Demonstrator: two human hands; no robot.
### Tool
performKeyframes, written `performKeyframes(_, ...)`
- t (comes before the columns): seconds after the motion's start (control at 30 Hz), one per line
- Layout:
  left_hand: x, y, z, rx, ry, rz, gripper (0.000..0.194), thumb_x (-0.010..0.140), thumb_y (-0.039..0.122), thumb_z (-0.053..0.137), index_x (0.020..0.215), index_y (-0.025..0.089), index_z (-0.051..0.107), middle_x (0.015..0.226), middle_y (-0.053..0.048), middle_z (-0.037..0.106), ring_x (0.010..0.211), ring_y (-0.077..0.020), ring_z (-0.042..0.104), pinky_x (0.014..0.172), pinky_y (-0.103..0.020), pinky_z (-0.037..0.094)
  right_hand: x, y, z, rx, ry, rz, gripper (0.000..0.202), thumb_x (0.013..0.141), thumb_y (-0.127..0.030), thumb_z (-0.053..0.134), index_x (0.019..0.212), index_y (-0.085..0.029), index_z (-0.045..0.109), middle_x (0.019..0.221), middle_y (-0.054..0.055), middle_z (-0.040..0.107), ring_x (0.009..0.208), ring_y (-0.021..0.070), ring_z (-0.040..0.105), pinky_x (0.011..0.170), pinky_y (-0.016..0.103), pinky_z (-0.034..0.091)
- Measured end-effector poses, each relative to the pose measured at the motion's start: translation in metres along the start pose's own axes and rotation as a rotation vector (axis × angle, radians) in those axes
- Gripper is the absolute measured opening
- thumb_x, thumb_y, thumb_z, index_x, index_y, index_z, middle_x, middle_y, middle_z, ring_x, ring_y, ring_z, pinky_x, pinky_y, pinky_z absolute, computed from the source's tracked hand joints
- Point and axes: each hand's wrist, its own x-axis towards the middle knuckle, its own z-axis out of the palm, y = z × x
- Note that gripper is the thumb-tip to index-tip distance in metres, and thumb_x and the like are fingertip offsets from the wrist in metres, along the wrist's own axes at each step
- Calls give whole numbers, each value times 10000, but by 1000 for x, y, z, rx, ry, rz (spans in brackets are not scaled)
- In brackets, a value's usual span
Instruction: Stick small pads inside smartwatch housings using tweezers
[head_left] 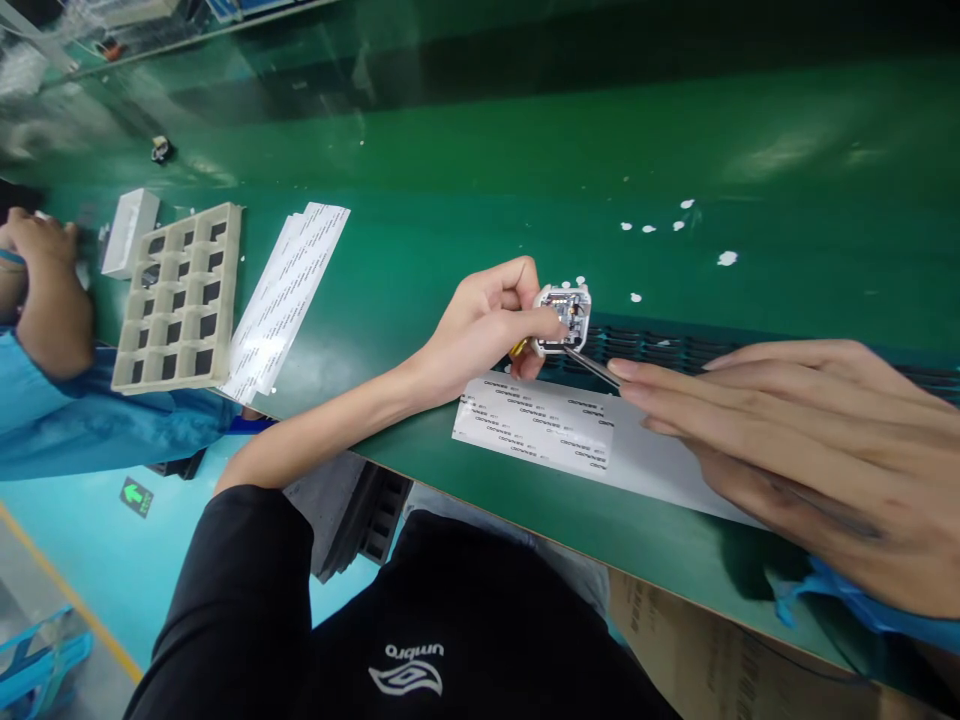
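Note:
My left hand [487, 325] is closed round a small white square housing [587, 320] with electronic parts inside, its thumb lying over the open face. Something yellow [517, 347] shows beneath my fingers. From the right, my right hand [817, 430] grips thin metal tweezers [592, 368], whose tip is at the housing's lower edge. Below the housing lies a printed white label sheet [532, 425], with a plain white strip [667, 465] running on to the right under my right hand.
A beige compartment tray [234, 290], a white box [131, 232] and another label sheet [289, 290] lie left on the green table [405, 230]. A person's arm [56, 290] is at far left. Dark ribbed strips [645, 347] and white scraps [726, 258] lie near the housing.

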Motion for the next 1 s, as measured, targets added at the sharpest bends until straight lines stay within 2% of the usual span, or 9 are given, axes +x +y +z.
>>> performKeyframes(0.1,0,0,1,-17,13,7,515,825,397,890,789,227,406,584,95,586,510,-67,628,539,-227,460,5,-2,-1,98,43,-14,553,1121,-242,567,1628,-463,537,1301,-54,797,988,174,795,943,414,632)
performKeyframes(0.27,3,-6,5,-94,51,9,473,746,345,958,966,203,565,704,61,745,651,-114,765,646,-235,606,12,-6,0,5,43,59,889,936,-62,800,1663,-464,483,1205,-8,826,931,180,806,904,388,650)
performKeyframes(0.43,4,-8,5,-81,96,4,493,760,384,969,962,197,559,734,52,761,727,-146,820,692,-241,647,13,-4,5,38,179,46,810,940,-45,791,1604,-451,569,1109,-12,839,889,150,803,810,324,654)
performKeyframes(0.57,2,-6,5,-48,96,-14,552,736,448,994,946,208,543,731,52,749,763,-175,839,716,-264,673,16,-7,4,39,138,98,835,940,-33,783,1600,-493,555,1089,-29,839,825,145,790,788,326,664)
performKeyframes(0.67,3,-7,3,-61,121,-24,484,781,377,962,946,209,539,753,49,760,790,-174,849,760,-270,685,16,-5,4,28,181,92,819,934,-22,784,1583,-476,577,1094,-20,839,832,151,796,774,322,660)
performKeyframes(0.73,5,-8,0,-85,123,-25,402,815,296,917,940,204,546,775,45,780,803,-157,851,797,-262,687,16,-2,4,-5,225,67,840,915,-2,794,1594,-445,573,1116,-1,838,869,164,810,781,324,656)
performKeyframes(0.8,8,-8,-3,-109,103,-22,363,806,237,901,922,196,559,794,35,803,797,-138,846,803,-244,682,16,3,5,-76,247,11,868,902,3,807,1619,-413,550,1114,2,838,824,163,804,776,327,649)
performKeyframes(0.9,9,-8,-7,-116,82,-10,393,744,209,929,898,188,568,808,14,824,769,-130,837,765,-225,670,18,10,6,-168,289,-106,859,909,-20,811,1648,-344,519,1099,-3,840,704,145,762,728,321,631)
performKeyframes(1.0,6,-8,-7,-75,103,-8,455,679,211,959,884,193,554,774,10,813,707,-136,820,719,-232,659,21,12,6,-212,304,-174,795,937,-50,794,1642,-277,508,1114,0,840,675,125,738,719,301,621)
